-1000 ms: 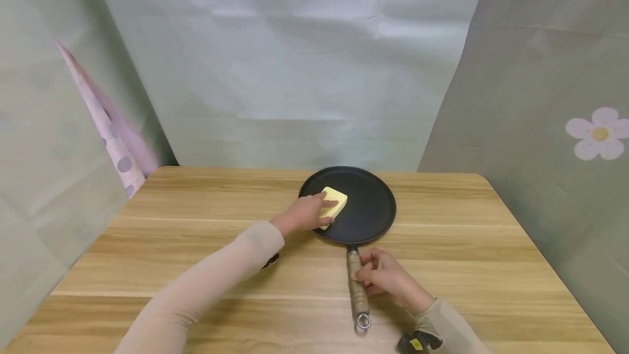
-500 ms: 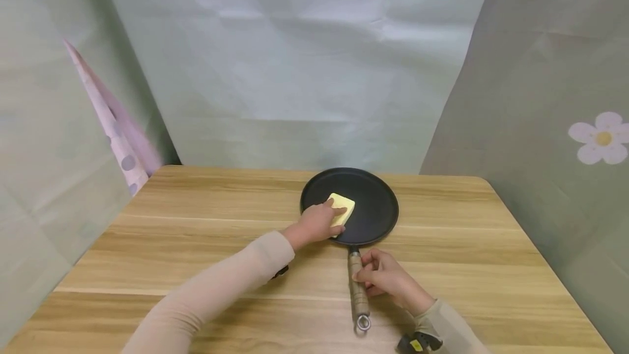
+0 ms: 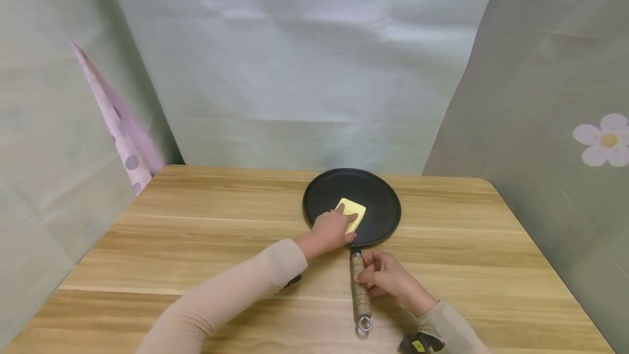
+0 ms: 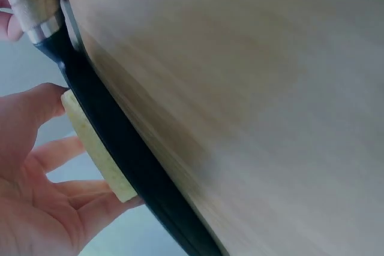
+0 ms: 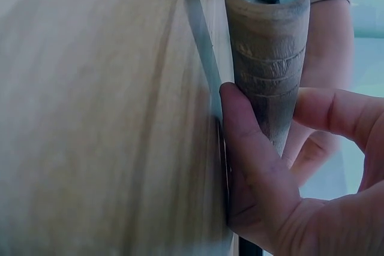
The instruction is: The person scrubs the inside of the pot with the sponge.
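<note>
A flat black frying pan (image 3: 379,204) lies on the wooden table, its wood-wrapped handle (image 3: 361,304) toward me. Against the pan's cooking surface my left hand (image 3: 328,232) holds a pale yellow sponge (image 3: 352,205). In the left wrist view, the thumb and a finger of that hand (image 4: 42,208) grip opposite ends of the sponge (image 4: 99,151), which lies flat on the pan (image 4: 135,142). My right hand (image 3: 390,278) pinches the handle on its right side. Up close in the right wrist view, thumb and fingers are on either side of the handle (image 5: 269,52).
The wood-grain table (image 3: 206,223) extends on both sides of the pan. Pale green cloth (image 3: 314,70) hangs behind it, and a side cloth bears a pink flower (image 3: 608,140). A metal ring (image 3: 365,323) hangs at the handle's end.
My left hand has slid the sponge rightward and slightly toward me, from the pan's left side to its lower middle. The right hand keeps its hold on the handle.
</note>
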Action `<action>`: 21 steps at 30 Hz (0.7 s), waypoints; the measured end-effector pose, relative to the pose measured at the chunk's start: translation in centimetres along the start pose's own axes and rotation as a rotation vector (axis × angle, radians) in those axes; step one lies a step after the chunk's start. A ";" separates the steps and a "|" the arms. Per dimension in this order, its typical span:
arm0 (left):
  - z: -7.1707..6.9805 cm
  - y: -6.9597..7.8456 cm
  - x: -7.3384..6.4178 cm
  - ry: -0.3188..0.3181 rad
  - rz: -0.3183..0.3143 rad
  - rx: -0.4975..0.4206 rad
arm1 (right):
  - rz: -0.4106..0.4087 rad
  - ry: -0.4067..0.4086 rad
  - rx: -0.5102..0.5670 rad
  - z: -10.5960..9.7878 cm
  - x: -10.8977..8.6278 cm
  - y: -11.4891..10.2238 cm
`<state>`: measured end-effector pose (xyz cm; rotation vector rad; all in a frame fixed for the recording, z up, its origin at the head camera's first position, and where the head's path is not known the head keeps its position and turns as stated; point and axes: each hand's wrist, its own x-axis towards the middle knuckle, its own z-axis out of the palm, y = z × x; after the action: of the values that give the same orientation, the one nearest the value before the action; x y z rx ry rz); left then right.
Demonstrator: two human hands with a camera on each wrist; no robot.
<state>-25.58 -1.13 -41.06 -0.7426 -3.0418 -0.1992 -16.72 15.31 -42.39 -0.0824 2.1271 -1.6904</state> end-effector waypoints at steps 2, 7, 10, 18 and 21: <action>0.1 0.4 0.2 0.001 0.005 0.001 | -0.002 -0.003 0.000 -0.1 0.0 0.1; 0.5 1.5 1.1 0.022 0.024 -0.023 | -0.012 -0.013 0.010 -0.2 0.0 0.1; 0.7 2.0 1.7 0.032 0.036 -0.057 | -0.018 -0.013 0.009 -0.1 0.0 0.1; 0.3 2.0 2.0 0.064 -0.009 -0.168 | -0.017 -0.004 0.002 0.2 -0.1 0.1; 0.1 1.5 1.9 0.069 -0.024 -0.205 | -0.006 0.005 0.003 0.2 -0.1 0.2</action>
<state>-26.58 1.11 -40.86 -0.6911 -2.9962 -0.5315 -16.53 15.14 -42.56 -0.0839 2.1301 -1.6981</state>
